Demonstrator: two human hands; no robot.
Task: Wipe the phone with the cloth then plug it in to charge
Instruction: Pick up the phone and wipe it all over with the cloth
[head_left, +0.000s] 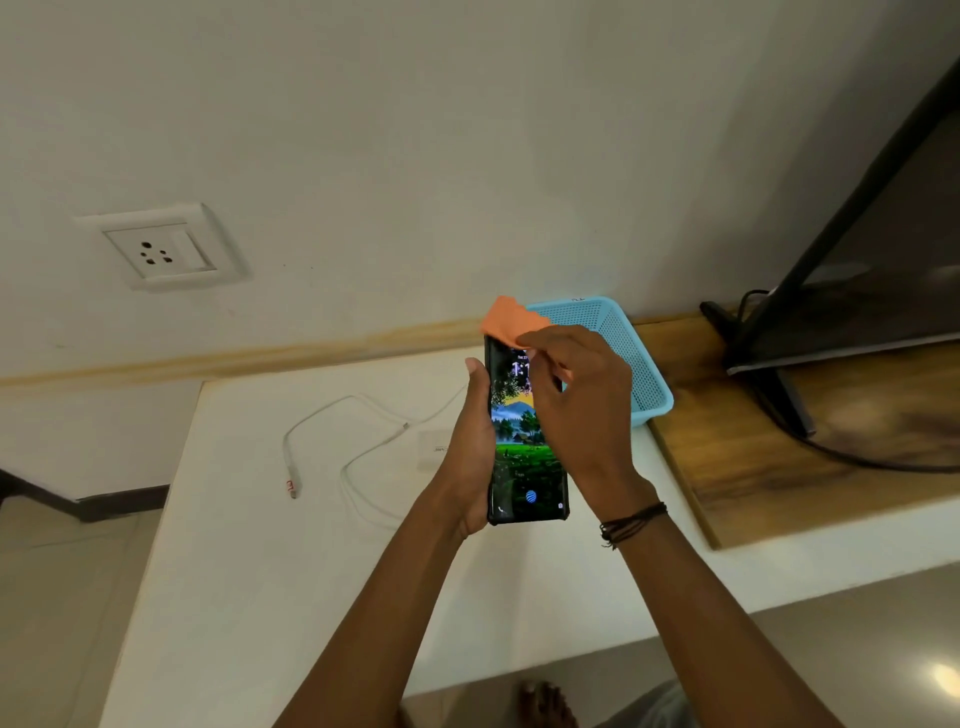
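Left grip (470, 447) curls round the phone (524, 457), thumb lying up its left edge and the other fingers hidden behind it. It holds the phone over the white counter (249, 571) with the long side running near to far. The phone's screen is lit, faces the person and shows a landscape picture. Right grip (576, 405) comes in from the right and pinches an orange cloth (511, 319) between thumb and fingertips, pressing it on the far part of the screen. Most of the cloth sticks out past the phone's far end. A dark cord bracelet (631, 524) sits on the right wrist.

Left of the hands a white cable (358, 467) lies in loose loops on the counter. Its red-marked plug (292, 486) rests at the near left, well apart from the phone. A white charger block (436, 447) lies just beside the left grip. A white wall socket (161, 249) is set in the wall at the far left, above the counter. Behind the right grip stands a blue mesh basket (634, 353), touching a wooden board (779, 457) on its right. A dark screen (883, 234) stands on that board, with a black cord trailing across the wood
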